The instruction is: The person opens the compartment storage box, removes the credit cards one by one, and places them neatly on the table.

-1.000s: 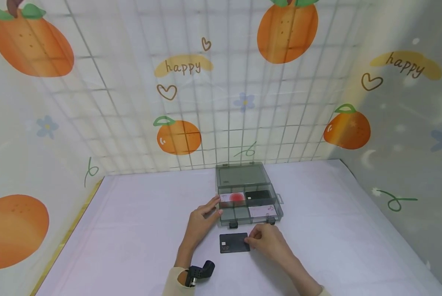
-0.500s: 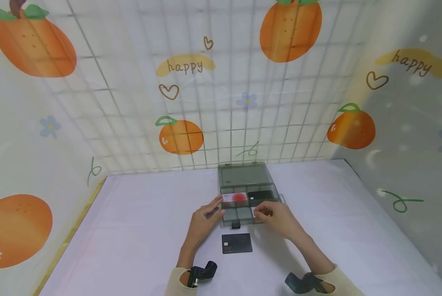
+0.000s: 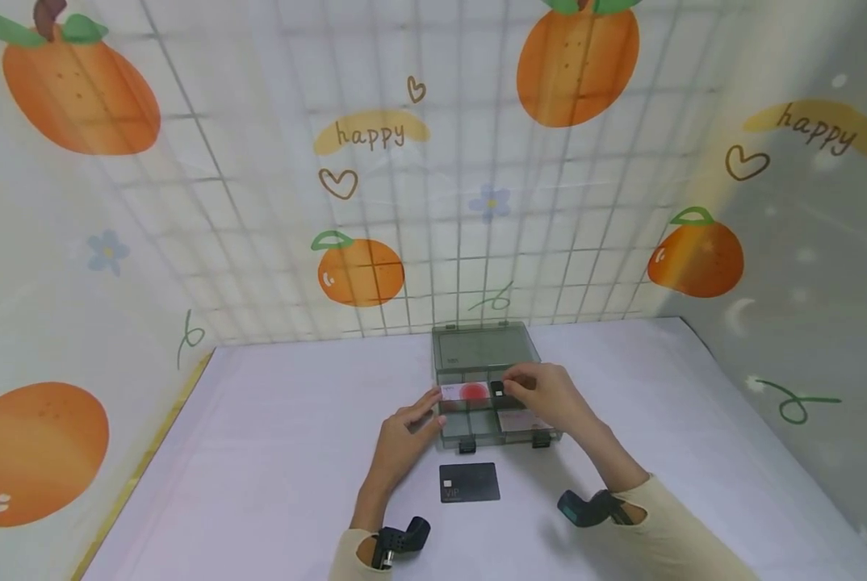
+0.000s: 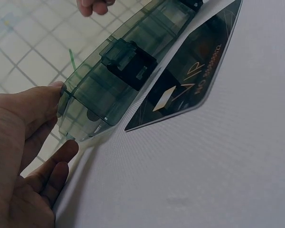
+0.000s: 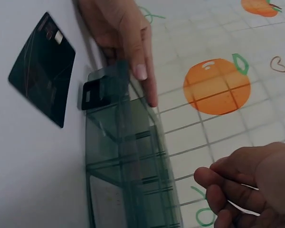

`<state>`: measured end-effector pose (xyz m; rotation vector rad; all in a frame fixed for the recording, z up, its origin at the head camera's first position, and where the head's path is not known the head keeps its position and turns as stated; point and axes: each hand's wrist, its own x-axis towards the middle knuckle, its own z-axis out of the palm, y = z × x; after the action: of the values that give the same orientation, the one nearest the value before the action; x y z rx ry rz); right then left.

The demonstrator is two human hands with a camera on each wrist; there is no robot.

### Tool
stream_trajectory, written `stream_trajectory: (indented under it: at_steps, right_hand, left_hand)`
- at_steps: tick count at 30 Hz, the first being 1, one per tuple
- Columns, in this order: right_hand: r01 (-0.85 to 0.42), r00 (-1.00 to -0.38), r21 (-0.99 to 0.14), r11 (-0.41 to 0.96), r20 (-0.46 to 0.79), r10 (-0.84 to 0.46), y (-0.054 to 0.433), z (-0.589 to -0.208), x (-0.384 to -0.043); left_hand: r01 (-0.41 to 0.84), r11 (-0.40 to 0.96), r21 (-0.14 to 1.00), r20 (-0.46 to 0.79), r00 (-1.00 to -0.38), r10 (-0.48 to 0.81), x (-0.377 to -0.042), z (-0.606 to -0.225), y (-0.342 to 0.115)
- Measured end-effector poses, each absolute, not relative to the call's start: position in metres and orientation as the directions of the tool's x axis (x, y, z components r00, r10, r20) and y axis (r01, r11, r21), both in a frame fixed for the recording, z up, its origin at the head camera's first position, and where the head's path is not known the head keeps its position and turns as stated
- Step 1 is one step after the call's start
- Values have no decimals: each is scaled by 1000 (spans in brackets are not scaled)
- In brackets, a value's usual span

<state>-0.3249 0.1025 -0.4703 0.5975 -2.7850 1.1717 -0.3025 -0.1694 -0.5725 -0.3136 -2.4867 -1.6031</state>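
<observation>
A translucent grey-green compartment box (image 3: 484, 349) lies with its lid back. My left hand (image 3: 399, 445) rests its fingers and thumb against the box's left end; the left wrist view shows those fingertips (image 4: 69, 149) at its corner. My right hand (image 3: 555, 397) hovers over the back right compartment, fingers bent; nothing shows between them in the right wrist view. Beneath it, a black card (image 3: 498, 391) with a pale chip is partly hidden. A white card with a red circle (image 3: 466, 391) lies back left, a pale card (image 3: 522, 420) front right. A black VIP card (image 3: 470, 482) lies before the box.
The box stands on a white table (image 3: 295, 452) near its back edge. Behind it hangs a curtain printed with oranges (image 3: 361, 272) over a wire grid. Black wrist cameras (image 3: 404, 535) are strapped to both wrists.
My right hand has left the VIP card, moved up over the front right compartment and then on to the back right one. The left hand stays at the box's left end.
</observation>
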Motion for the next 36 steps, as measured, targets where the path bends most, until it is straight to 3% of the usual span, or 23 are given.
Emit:
stream_trajectory:
  at_steps: [13,36]
  right_hand:
    - [-359,-930,-647,673,185,-319,99,-482,-345]
    - [-452,-886,-589,670,208,-415,91,-505,-377]
  left_hand:
    - [258,399,880,247,-966,79,-304,-576,-168]
    - [240,413,879,226,-971,83,-302,-570,-170]
